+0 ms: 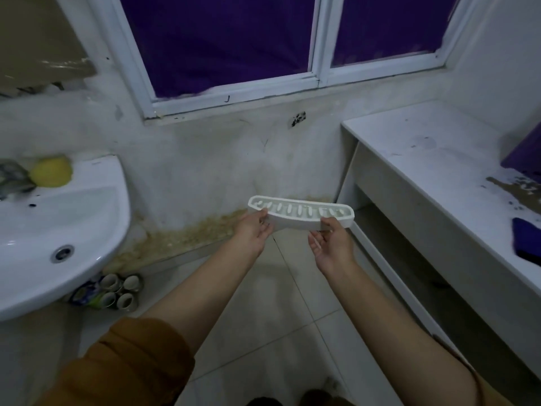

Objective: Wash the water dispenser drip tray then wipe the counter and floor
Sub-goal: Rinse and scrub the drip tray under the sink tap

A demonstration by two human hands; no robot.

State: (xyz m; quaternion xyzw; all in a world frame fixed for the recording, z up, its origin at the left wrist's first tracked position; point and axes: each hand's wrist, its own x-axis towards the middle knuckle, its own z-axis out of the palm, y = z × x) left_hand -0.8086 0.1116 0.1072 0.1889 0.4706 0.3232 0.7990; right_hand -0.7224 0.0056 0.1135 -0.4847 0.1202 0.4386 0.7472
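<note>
A white slotted drip tray (301, 210) is held level in mid air above the tiled floor (263, 332), between the sink and the counter. My left hand (254, 232) grips its left end, thumb on the rim and fingers underneath. My right hand (330, 244) holds its right part from below, thumb against the front wall. A white sink (52, 230) stands at the left with a yellow sponge (51, 171) on its rim. The white counter (433, 159) at the right is wet and stained, and a dark blue cloth (527, 241) lies on it.
A grey scouring pad (14, 177) lies beside the sponge. Several cans and a packet (108, 291) sit on the floor under the sink. A purple object (524, 153) rests at the counter's far right. The window (278, 45) and a stained wall are ahead.
</note>
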